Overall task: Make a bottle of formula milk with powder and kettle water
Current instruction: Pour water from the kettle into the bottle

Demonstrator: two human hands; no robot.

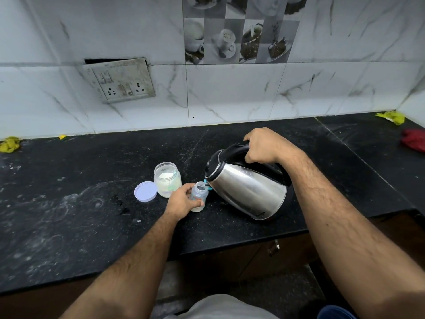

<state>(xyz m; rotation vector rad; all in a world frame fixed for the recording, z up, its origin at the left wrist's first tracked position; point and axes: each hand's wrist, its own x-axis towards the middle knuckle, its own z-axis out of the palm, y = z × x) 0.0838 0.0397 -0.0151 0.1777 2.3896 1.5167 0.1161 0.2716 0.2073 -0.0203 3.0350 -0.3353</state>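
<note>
- Left hand (181, 201) wrapped around the bottle (199, 198), standing upright on the desk (92, 215) just beside the open powder jar (167, 182).
- Right hand (262, 146) closed on the kettle (248, 189) handle; kettle tipped left, spout right at the bottle mouth.
- I judge the pour hinges on that spout-over-mouth line.
- Water level: can't tell.

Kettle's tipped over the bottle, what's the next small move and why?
Probably hold the tilt steady and watch the level. The right hand has the kettle tipped, spout at the bottle mouth; the left hand steadies the bottle, which looks only shallowly filled.
</note>
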